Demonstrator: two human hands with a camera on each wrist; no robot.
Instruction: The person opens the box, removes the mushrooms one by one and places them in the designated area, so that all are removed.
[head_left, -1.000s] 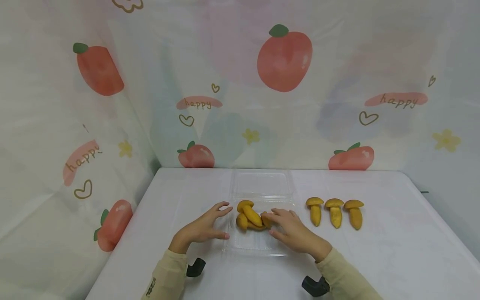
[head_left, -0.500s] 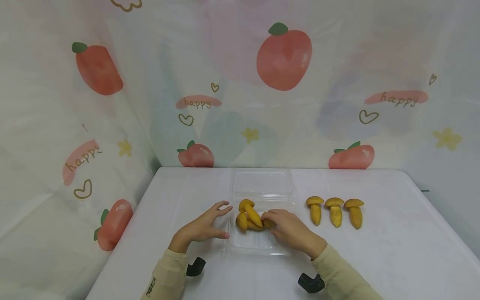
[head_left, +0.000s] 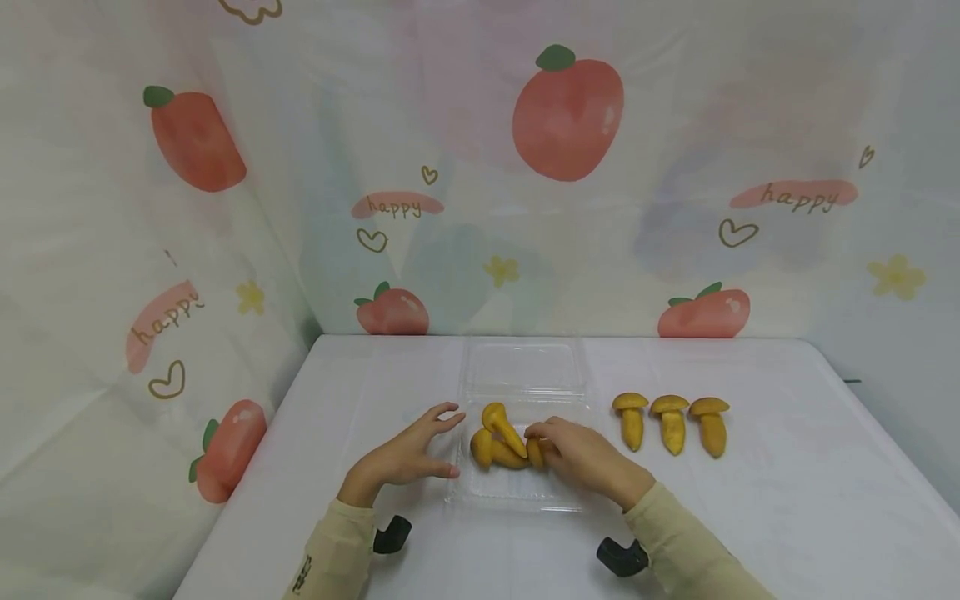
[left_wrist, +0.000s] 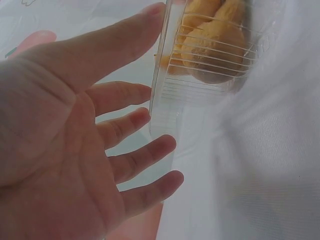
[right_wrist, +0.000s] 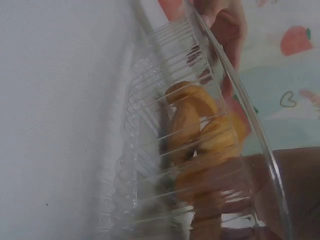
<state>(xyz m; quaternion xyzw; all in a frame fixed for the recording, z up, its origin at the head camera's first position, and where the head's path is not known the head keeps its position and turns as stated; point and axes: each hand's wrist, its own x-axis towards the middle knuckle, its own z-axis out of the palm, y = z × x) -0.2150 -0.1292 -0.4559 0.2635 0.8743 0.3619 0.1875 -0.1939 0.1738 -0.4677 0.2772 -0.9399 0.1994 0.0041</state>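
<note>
Yellow-brown mushrooms lie in a clear plastic box (head_left: 517,496) with its lid (head_left: 522,367) folded back. One mushroom (head_left: 486,448) has its cap to the left; another (head_left: 504,427) lies slantwise over it. At the right of this pile my right hand (head_left: 588,458) pinches a third mushroom (head_left: 536,453), whose stem my fingers mostly hide. In the right wrist view, the mushrooms (right_wrist: 185,125) show through the ribbed box wall. My left hand (head_left: 401,454) stays at the box's left side, fingers spread and holding nothing. Its fingertips (left_wrist: 167,145) are right by the box rim in the left wrist view.
Three more mushrooms lie in a row to the right of the box: a left one (head_left: 632,421), a middle one (head_left: 671,423) and a right one (head_left: 709,425). The white table (head_left: 810,500) ends at a fruit-print backdrop (head_left: 465,125) behind and at the sides.
My right hand has come down and its fingers have closed on the right-hand mushroom, its cap now turned upright. The slanted mushroom has rolled slightly. My left hand has stayed in place.
</note>
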